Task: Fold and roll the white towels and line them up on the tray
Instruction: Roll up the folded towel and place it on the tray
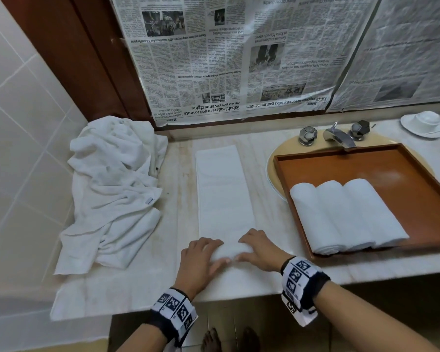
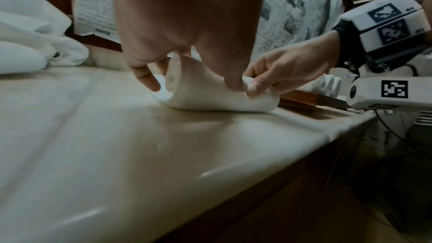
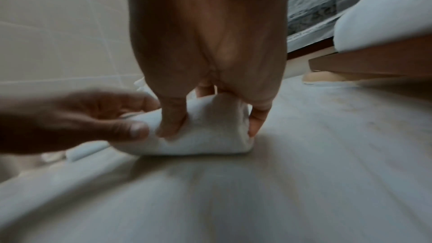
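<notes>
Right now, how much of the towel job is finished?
Done: three rolled towels lie side by side on the tray. In hand: left hand and right hand are rolling the folded towel from its near end. Left: the pile of unfolded towels beside it.

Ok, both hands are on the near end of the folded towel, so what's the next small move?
Probably keep rolling away from the body: both hands grip only a short started roll, and most of the folded towel lies flat beyond it.
</notes>
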Demonstrator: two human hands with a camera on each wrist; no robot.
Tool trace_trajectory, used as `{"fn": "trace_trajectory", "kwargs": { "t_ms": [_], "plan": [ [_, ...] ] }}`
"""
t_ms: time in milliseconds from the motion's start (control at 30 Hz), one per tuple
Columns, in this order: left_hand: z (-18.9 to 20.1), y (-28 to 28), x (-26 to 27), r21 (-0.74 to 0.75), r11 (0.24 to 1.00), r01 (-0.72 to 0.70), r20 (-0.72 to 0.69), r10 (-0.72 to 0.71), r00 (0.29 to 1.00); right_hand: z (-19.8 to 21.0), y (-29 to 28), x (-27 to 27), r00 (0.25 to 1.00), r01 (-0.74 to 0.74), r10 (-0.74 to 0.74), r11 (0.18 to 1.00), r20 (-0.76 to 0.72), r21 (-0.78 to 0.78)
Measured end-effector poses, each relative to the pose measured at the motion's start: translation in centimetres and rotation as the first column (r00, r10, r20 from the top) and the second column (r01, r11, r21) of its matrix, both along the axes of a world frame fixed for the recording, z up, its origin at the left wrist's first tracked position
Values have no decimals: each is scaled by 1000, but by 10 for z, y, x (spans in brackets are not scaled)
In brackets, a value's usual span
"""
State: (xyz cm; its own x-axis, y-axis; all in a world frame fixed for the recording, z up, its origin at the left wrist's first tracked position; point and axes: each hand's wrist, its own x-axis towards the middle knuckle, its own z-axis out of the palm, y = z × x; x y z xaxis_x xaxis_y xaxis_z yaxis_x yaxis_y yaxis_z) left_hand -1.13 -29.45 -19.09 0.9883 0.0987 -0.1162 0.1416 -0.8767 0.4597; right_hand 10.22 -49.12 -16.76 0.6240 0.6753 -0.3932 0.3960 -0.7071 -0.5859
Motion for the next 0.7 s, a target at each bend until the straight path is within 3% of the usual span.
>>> {"fn": "trace_trajectory", "kwargs": {
  "t_ms": [67, 100, 133, 167, 200, 300, 400, 567, 700],
  "plan": [
    [3, 2, 5, -46, 998, -33, -76, 29, 997, 2, -1, 2, 998, -18, 15, 998, -55, -56],
    [5, 4, 9, -81, 996, -47, -110, 37, 993, 1, -1, 0, 1000, -29, 29, 997, 8, -75],
    [7, 6, 12, -125, 990, -67, -147, 49, 988, -1, -1, -3, 986, -41, 53, 996, 158, -78],
    [8, 9, 16, -163, 983, -87, -176, 58, 983, -4, -1, -9, 934, -52, 76, 996, 349, -78],
    [6, 12, 20, -189, 977, -104, -200, 65, 978, -5, -1, -17, 892, -70, 115, 991, 438, -118],
    [2, 13, 25, -244, 957, -154, -224, 99, 970, -13, -2, -34, 824, -79, 136, 989, 550, -127],
    [1, 5, 16, -265, 946, -185, -169, 144, 975, -7, -1, -25, 898, -40, 49, 999, 437, -31],
    [-9, 0, -11, -111, 991, -79, 72, 87, 994, 6, -4, -9, 989, -12, 9, 1000, 149, 21],
    [-4, 9, -15, -225, 972, -73, -13, 72, 997, 11, -8, -8, 996, -49, 49, 999, 78, -8]
  ]
}}
